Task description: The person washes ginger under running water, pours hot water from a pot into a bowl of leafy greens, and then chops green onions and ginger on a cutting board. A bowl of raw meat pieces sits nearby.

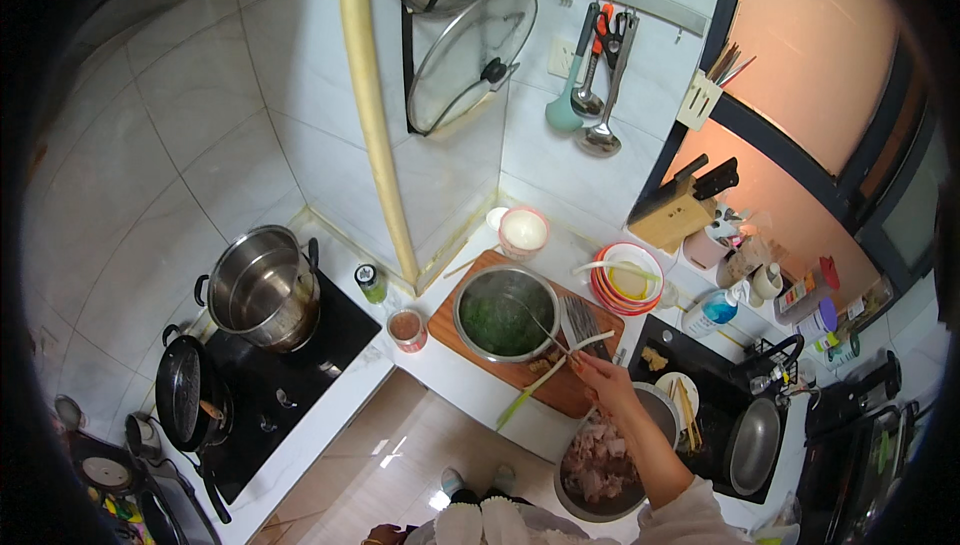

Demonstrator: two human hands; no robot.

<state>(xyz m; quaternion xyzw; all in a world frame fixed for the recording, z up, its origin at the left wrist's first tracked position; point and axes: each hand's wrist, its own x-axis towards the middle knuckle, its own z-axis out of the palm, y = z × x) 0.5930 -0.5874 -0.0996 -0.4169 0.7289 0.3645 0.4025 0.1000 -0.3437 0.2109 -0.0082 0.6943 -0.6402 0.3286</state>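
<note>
My right hand [602, 384] grips the thin handle of a metal utensil [553, 339], whose other end dips into a steel pot [508, 355] of chopped greens [502, 324]. The pot stands on a wooden cutting board [448, 306]. A scallion stalk [547, 380] lies across the board beside my fingers, and a cleaver [581, 320] rests right of the pot. Below my forearm is a bowl of raw meat pieces [600, 459]. My left hand [386, 535] hangs low at the bottom edge, partly cut off, near a small dark thing; its grip is unclear.
On the left, a black cooktop [270, 395] holds a tall steel pot [262, 290] and a black pan [184, 395]. A sink [720, 361], stacked bowls [626, 279], a jar [407, 330] and a knife block [671, 215] surround the board.
</note>
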